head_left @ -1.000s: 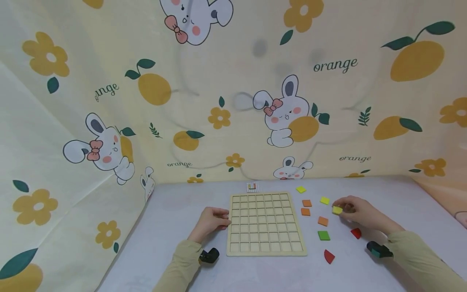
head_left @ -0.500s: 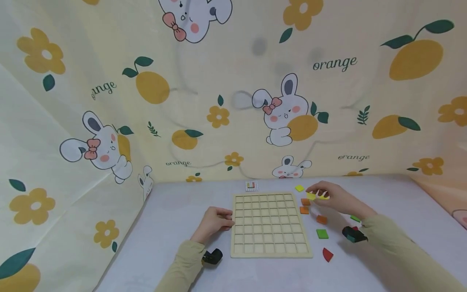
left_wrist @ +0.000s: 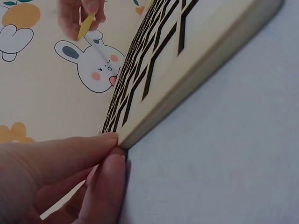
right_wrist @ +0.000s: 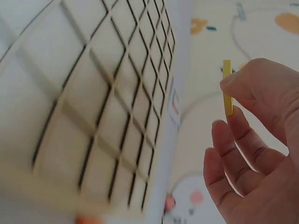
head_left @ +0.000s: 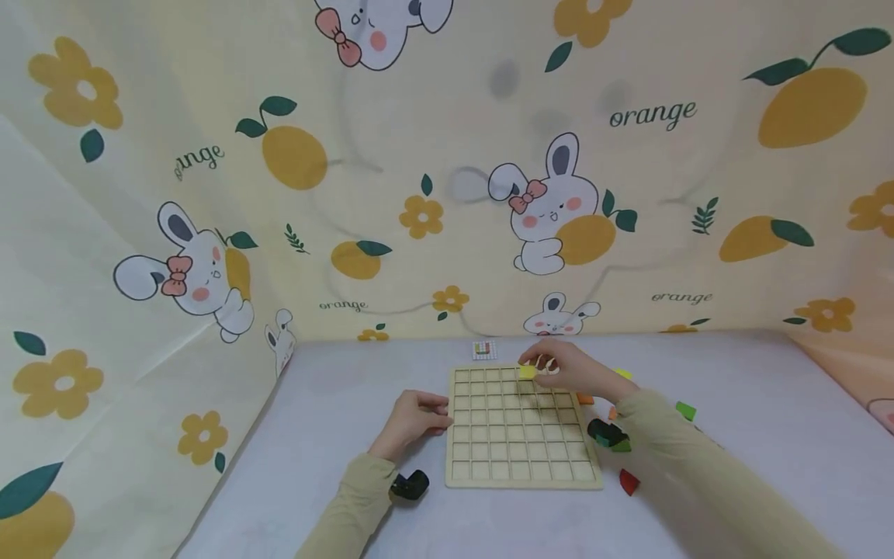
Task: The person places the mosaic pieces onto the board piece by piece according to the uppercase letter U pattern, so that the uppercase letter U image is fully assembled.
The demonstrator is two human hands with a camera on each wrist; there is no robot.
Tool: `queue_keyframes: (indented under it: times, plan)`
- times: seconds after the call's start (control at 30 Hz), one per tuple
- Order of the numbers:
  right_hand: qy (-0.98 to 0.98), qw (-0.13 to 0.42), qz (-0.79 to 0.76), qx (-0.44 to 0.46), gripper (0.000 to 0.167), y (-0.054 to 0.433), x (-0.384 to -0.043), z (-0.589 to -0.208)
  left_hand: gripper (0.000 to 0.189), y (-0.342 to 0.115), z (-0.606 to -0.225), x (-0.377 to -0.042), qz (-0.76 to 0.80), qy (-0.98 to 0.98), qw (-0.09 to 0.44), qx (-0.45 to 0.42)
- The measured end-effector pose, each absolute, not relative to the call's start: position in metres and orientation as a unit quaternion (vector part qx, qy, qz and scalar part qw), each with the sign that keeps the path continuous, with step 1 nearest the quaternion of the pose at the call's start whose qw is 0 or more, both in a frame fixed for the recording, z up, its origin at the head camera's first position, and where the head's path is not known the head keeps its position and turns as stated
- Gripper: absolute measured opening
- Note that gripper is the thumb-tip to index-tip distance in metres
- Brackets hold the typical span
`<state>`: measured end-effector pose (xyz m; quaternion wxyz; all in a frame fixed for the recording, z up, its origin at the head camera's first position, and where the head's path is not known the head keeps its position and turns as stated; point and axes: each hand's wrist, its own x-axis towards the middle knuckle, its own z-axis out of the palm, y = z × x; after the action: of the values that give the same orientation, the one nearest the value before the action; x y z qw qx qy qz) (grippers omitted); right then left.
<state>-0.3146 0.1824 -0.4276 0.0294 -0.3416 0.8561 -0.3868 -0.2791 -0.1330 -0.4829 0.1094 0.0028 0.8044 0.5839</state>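
My right hand [head_left: 569,366] pinches a small yellow square tile [head_left: 527,373] above the far edge of a pale wooden grid board [head_left: 455,435]. In the right wrist view the tile [right_wrist: 227,88] is edge-on between thumb and fingertip, apart from the board [right_wrist: 114,51]. The other fingers are bent loosely. My left hand [head_left: 412,421] holds the board's left edge. In the left wrist view the thumb and a finger of that hand [left_wrist: 70,168] meet at the board's rim [left_wrist: 187,93]. The grid cells in view hold no tiles.
A small printed card [head_left: 484,350] lies behind the board. To the right are a red quarter-round piece [head_left: 629,482], a green tile [head_left: 686,410], a yellow tile [head_left: 622,374] and an orange tile [head_left: 585,399]. The right forearm hides other pieces. A patterned cloth stands behind the table.
My right hand has carried the yellow tile leftward from the loose pieces to over the board's far side. The left hand stays at the board's left edge. The head view has shifted slightly.
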Motion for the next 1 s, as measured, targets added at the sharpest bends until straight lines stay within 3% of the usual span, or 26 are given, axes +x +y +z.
queue_keyframes:
  times: [0.27,0.5,1.0]
  plan:
    - [0.835,0.067,-0.412,-0.359,0.03,0.143,-0.321,-0.447,0.035,-0.133,-0.484,-0.28,0.591,0.799,0.106,0.005]
    - [0.841,0.067,-0.402,-0.356,0.029,0.121,-0.323,-0.459,0.035,-0.133,-0.486,-0.28,0.589,0.801,0.111,0.001]
    - [0.873,0.075,-0.397,-0.273,0.028,0.094,-0.324,-0.473,0.035,-0.135,-0.484,-0.278,0.59,0.8,0.11,0.0]
